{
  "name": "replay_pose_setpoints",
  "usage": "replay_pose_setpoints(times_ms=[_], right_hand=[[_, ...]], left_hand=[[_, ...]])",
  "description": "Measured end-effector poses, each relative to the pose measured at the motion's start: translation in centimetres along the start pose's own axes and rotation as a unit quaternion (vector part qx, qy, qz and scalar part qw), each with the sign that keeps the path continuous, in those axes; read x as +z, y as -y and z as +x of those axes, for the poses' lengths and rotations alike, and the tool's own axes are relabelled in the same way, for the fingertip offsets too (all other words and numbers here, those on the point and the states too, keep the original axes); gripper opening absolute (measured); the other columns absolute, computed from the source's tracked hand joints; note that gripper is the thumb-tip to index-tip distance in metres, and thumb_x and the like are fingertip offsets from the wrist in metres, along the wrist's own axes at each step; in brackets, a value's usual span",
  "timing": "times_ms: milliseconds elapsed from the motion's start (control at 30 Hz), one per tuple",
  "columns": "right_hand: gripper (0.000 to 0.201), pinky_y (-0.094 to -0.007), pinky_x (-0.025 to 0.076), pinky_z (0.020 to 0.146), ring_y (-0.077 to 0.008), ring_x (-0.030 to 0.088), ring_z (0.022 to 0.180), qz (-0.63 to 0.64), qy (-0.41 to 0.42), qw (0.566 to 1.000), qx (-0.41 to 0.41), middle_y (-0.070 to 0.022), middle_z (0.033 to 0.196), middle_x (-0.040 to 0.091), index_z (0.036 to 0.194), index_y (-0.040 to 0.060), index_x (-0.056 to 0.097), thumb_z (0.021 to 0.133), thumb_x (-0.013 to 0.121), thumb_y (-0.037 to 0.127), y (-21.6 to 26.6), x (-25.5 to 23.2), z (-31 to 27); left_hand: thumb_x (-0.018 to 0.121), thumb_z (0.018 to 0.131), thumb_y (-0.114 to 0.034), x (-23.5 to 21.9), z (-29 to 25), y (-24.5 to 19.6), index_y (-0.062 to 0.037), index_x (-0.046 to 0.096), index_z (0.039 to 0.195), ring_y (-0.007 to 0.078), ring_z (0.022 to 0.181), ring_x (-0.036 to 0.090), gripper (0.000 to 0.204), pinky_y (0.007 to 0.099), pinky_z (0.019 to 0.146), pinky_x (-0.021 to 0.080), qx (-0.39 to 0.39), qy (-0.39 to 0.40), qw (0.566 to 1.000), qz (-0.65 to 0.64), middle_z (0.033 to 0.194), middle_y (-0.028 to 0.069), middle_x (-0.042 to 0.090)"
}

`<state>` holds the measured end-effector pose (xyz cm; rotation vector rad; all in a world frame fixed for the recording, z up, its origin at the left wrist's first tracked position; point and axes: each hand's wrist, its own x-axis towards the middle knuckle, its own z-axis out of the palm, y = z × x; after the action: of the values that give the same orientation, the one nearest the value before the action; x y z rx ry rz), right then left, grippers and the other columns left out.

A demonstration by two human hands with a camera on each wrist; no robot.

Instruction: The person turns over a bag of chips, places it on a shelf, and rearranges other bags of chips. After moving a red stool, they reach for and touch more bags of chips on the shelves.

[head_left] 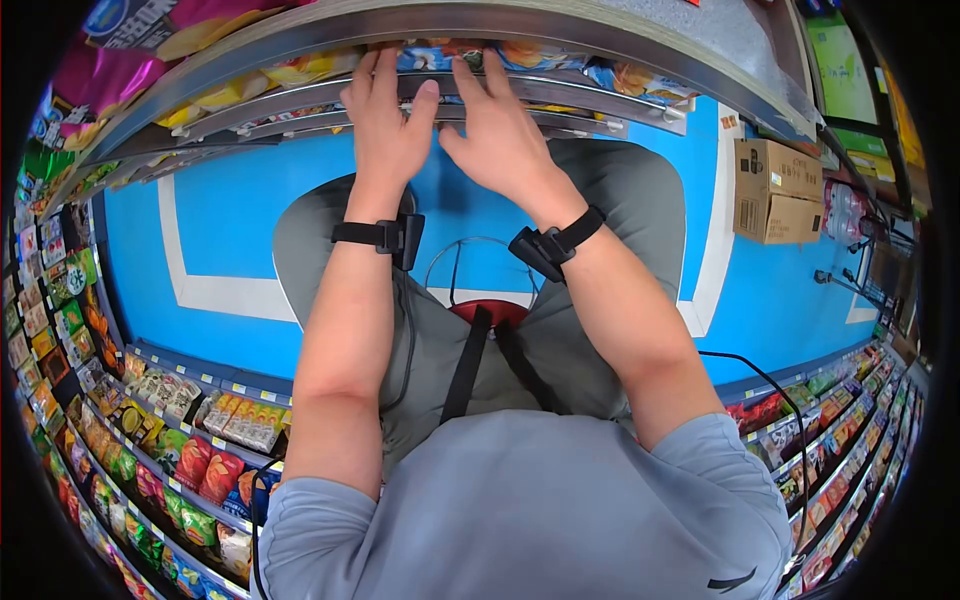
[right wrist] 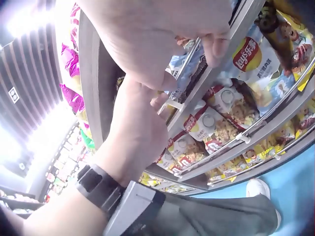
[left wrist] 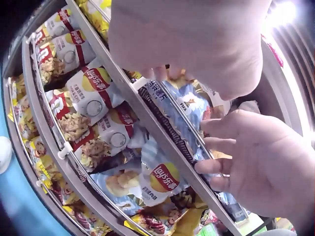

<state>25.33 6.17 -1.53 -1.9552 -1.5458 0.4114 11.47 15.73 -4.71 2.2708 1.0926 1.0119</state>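
Note:
Both hands reach side by side over the front rail (head_left: 560, 88) of a snack shelf. My left hand (head_left: 388, 140) has its fingers stretched forward onto the row of chip bags, the thumb held apart. Close to its right, my right hand (head_left: 502, 140) also extends its fingers over the rail. In the left wrist view, the fingertips of the right hand (left wrist: 266, 160) lie at a light blue chip bag (left wrist: 189, 105) behind the rail. The left hand (left wrist: 182, 42) covers part of that row, and its fingertips are partly hidden.
Lower tiers hold white chip bags (left wrist: 91, 98) and yellow snack bags (left wrist: 42, 162). An upper shelf board (head_left: 300, 45) overhangs the hands. A cardboard box (head_left: 775, 190) stands on the blue floor (head_left: 250, 225) at right. Stocked snack shelves (head_left: 215, 440) line the area behind.

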Motion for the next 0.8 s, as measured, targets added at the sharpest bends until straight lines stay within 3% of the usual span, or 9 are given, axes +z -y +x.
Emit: replay_pose_setpoints(times_ms=[200,300,400,467,500,567,600,667,800], right_hand=[[0.080,-0.0514,0.060,0.094,-0.0540,0.064,0.120,-0.015,0.057,0.998,0.030,-0.0414,0.158,0.035,0.156,-0.0031,0.043,0.087,0.072,0.025,0.7,-0.6,1.4],[0.071,-0.0522,0.061,0.089,-0.0517,0.067,0.113,0.000,0.003,1.000,0.015,-0.0387,0.147,0.046,0.147,-0.0041,0.050,0.086,0.072,0.025,0.4,-0.7,2.0],[0.054,-0.0545,0.060,0.083,-0.0497,0.068,0.103,0.029,-0.073,0.996,0.049,-0.0325,0.130,0.057,0.133,-0.0033,0.057,0.088,0.072,0.023,0.5,-1.0,2.8],[0.048,-0.0501,0.056,0.083,-0.0376,0.070,0.095,0.079,-0.107,0.988,0.075,-0.0246,0.115,0.063,0.130,-0.0011,0.061,0.090,0.073,0.023,-0.1,-0.6,3.1],[0.048,-0.0501,0.056,0.083,-0.0376,0.070,0.095,0.079,-0.104,0.989,0.075,-0.0246,0.115,0.063,0.130,-0.0011,0.061,0.090,0.073,0.023,0.0,-0.7,3.2],[0.040,-0.0567,0.057,0.079,-0.0492,0.068,0.091,0.095,-0.082,0.989,0.072,-0.0261,0.111,0.066,0.123,-0.0014,0.061,0.091,0.070,0.020,0.2,-1.0,3.2],[0.040,-0.0567,0.057,0.079,-0.0492,0.068,0.091,0.095,-0.080,0.990,0.073,-0.0261,0.111,0.066,0.123,-0.0014,0.061,0.091,0.070,0.020,0.1,-0.9,3.2],[0.040,-0.0561,0.057,0.079,-0.0492,0.068,0.092,0.079,-0.094,0.992,0.021,-0.0264,0.110,0.068,0.124,-0.0012,0.061,0.091,0.069,0.020,-0.3,-0.4,3.3],[0.040,-0.0556,0.057,0.081,-0.0493,0.068,0.095,0.090,-0.082,0.992,0.021,-0.0266,0.112,0.068,0.124,-0.0006,0.062,0.091,0.069,0.019,-0.1,-0.2,3.5]], left_hand=[[0.072,0.093,-0.032,0.4,2.3,-0.6,-0.0031,0.060,0.135,0.0442,0.118,0.045,0.052,0.0527,0.105,0.037,-0.048,-0.022,0.999,0.009,0.133,0.0237,0.053],[0.074,0.090,-0.031,0.5,3.0,-0.2,-0.0018,0.057,0.134,0.0445,0.119,0.044,0.056,0.0522,0.105,0.037,-0.051,-0.033,0.998,0.011,0.131,0.0241,0.053],[0.076,0.088,-0.031,0.5,3.5,0.2,0.0000,0.054,0.137,0.0452,0.120,0.044,0.061,0.0537,0.104,0.038,0.000,-0.067,0.997,0.035,0.132,0.0249,0.052],[0.077,0.087,-0.031,0.2,3.6,-0.3,0.0008,0.052,0.137,0.0465,0.124,0.043,0.064,0.0559,0.106,0.038,-0.026,-0.074,0.997,-0.005,0.135,0.0255,0.048],[0.077,0.087,-0.031,0.1,3.6,-0.5,0.0008,0.052,0.137,0.0465,0.124,0.043,0.064,0.0559,0.106,0.038,-0.028,-0.075,0.997,-0.004,0.135,0.0255,0.048],[0.078,0.088,-0.036,-0.1,3.7,-0.8,0.0010,0.058,0.131,0.0467,0.118,0.054,0.059,0.0538,0.100,0.046,-0.034,-0.073,0.995,-0.061,0.129,0.0272,0.059],[0.078,0.088,-0.036,-0.3,3.7,-1.0,0.0010,0.058,0.131,0.0467,0.118,0.054,0.059,0.0538,0.100,0.046,-0.037,-0.073,0.995,-0.061,0.129,0.0272,0.059],[0.086,0.084,-0.027,-0.7,3.7,-1.3,-0.0003,0.057,0.132,0.0327,0.113,0.062,0.063,0.0420,0.101,0.048,-0.063,-0.041,0.993,-0.089,0.123,0.0188,0.063],[0.087,0.084,-0.030,-1.0,3.6,-1.3,0.0000,0.058,0.131,0.0321,0.112,0.064,0.062,0.0413,0.100,0.049,-0.072,-0.036,0.995,-0.065,0.120,0.0179,0.067]])
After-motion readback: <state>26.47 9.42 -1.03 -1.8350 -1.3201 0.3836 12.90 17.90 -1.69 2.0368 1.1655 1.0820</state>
